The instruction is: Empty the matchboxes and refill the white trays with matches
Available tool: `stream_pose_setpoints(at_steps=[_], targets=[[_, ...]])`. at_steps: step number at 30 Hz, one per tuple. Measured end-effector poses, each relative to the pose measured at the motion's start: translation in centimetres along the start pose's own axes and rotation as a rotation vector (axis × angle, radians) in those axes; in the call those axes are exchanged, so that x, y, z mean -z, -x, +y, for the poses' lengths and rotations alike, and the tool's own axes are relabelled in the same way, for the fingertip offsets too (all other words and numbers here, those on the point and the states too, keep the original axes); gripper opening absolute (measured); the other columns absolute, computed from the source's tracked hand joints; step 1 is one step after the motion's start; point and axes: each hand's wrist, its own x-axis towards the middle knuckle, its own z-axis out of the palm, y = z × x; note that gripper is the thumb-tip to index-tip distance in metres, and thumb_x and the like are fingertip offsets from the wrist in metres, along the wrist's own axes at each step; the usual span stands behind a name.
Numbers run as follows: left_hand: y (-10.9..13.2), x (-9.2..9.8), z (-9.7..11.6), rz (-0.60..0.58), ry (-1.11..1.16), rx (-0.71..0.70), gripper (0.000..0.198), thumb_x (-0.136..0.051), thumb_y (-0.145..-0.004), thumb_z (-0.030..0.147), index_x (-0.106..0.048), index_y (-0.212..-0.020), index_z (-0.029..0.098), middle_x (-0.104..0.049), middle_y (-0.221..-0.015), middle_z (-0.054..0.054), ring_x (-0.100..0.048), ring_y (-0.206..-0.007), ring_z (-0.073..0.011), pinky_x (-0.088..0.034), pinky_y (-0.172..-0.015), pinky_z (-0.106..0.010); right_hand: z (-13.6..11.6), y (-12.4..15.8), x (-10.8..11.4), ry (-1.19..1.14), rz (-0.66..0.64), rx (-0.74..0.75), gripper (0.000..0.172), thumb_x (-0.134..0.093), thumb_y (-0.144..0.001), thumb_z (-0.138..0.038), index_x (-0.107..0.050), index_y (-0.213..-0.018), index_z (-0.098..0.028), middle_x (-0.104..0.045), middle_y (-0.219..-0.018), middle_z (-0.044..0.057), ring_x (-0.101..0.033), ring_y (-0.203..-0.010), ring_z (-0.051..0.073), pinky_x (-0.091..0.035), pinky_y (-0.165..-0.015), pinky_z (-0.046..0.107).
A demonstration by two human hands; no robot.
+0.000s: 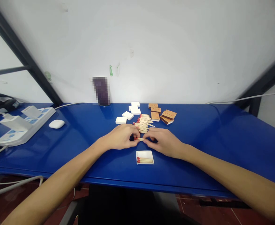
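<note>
Between my two hands are a few matches (141,139), held level just in front of the match pile. My left hand (122,137) pinches them at the red-headed end. At the plain wooden end, the fingertips of my right hand (163,140) close on them. Behind my hands lies a loose pile of red-tipped matches (144,122). Nearer to me sits an open white matchbox tray (145,153), with several matches lying along its front side, heads to the left.
Several white matchbox trays (121,120) lie left of the pile; several brown matchbox sleeves (155,116) lie right of it. A power strip (31,128) with plugs and a white rounded case (56,124) are at the left. A phone (102,91) leans on the wall behind the blue table (99,172).
</note>
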Motion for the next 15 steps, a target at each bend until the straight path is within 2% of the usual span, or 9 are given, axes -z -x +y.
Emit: stream_pose_setpoints(at_steps=[15], targets=[[0.01, 0.02, 0.22, 0.011, -0.005, -0.017, 0.009, -0.062, -0.084, 0.022, -0.069, -0.081, 0.016, -0.067, -0.08, 0.0, -0.058, -0.071, -0.0126, -0.042, -0.069, -0.026, -0.21, 0.04, 0.09, -0.005, -0.002, -0.026, 0.01, -0.058, -0.089, -0.021, -0.064, -0.081, -0.018, -0.055, -0.066, -0.002, -0.049, -0.06, 0.012, -0.033, -0.058, 0.023]])
